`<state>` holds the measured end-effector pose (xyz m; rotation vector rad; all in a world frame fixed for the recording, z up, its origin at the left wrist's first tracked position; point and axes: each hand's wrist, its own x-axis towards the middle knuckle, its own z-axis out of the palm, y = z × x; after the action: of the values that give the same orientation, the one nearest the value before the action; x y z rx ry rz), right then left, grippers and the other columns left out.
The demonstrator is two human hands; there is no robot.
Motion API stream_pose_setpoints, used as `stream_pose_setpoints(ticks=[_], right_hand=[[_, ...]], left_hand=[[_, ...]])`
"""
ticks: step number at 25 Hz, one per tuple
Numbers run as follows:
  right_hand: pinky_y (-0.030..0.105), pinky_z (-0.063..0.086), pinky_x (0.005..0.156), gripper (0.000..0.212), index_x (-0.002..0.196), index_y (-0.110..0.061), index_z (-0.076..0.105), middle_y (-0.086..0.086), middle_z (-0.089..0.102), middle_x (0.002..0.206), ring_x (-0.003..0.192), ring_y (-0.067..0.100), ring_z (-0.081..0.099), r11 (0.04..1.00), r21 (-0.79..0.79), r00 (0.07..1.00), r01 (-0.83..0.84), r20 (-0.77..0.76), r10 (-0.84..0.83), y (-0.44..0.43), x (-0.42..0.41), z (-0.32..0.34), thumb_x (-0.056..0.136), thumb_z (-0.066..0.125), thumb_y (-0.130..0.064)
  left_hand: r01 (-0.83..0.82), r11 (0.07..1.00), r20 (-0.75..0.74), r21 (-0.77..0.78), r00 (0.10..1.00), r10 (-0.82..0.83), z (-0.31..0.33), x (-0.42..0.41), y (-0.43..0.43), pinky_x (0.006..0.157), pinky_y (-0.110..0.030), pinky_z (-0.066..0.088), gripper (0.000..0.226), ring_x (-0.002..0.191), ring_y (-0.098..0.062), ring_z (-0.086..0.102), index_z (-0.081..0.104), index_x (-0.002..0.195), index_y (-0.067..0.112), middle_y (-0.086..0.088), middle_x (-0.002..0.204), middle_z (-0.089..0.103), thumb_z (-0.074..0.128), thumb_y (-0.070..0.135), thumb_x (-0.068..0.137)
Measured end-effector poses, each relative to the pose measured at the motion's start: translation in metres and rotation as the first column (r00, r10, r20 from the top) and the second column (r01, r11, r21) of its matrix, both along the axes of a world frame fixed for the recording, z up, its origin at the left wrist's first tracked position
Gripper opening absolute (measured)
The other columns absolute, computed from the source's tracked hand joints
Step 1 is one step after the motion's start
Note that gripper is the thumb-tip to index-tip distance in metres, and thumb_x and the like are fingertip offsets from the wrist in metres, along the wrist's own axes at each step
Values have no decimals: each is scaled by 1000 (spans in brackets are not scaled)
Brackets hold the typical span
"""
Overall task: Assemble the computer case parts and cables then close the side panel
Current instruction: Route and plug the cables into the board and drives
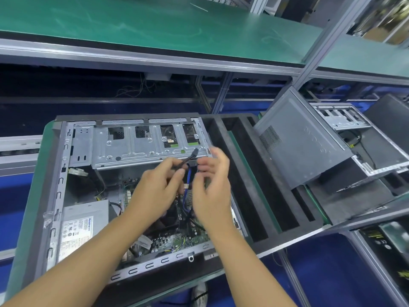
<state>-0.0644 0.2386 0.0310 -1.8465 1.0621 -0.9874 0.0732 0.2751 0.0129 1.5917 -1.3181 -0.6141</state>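
Both forearms reach over open computer case (59,173), hands meeting just below its drive cage (132,147). Case lies on side, interior exposed, power supply (81,224) at near-left corner; side panel (303,142) leans right of case. Left hand (159,185): thumb and forefinger pinch black cable (190,156). Right hand (212,185): blurred, fingers curled beside blue cable (188,180), grip unclear.

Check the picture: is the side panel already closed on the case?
No, the computer case lies open, with its power supply and board exposed.
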Motion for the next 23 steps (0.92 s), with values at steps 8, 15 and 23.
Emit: stream_pose_setpoints(ticks=[8, 15, 23], right_hand=[[22, 52, 78, 32, 113, -14, 71, -2, 71, 103, 86, 10, 64, 991, -68, 968, -118, -228, 100, -39, -11, -4, 93, 51, 0], [29, 49, 57, 29, 100, -22, 68, -8, 64, 71, 58, 12, 54, 947, 299, 992, -115, 92, 91, -56, -16, -3, 98, 47, -1], [23, 39, 48, 31, 114, -20, 62, -2, 60, 70, 49, 12, 44, 849, 452, 954, -274, 240, 180, -61, -14, 17, 91, 47, -7]], left_hand=[[115, 953, 9, 280, 992, -122, -24, 16, -20, 67, -25, 43, 14, 68, 10, 58, 58, 96, 31, 19, 84, 70, 65, 42, 90], [171, 875, 300, 453, 895, -331, -48, 29, -19, 94, -31, 46, 21, 105, -12, 60, 71, 107, 30, 10, 109, 68, 74, 34, 86], [472, 768, 298, 432, 729, -616, -46, 22, -13, 105, -37, 37, 35, 110, -4, 52, 66, 112, 32, 17, 114, 60, 68, 54, 85]])
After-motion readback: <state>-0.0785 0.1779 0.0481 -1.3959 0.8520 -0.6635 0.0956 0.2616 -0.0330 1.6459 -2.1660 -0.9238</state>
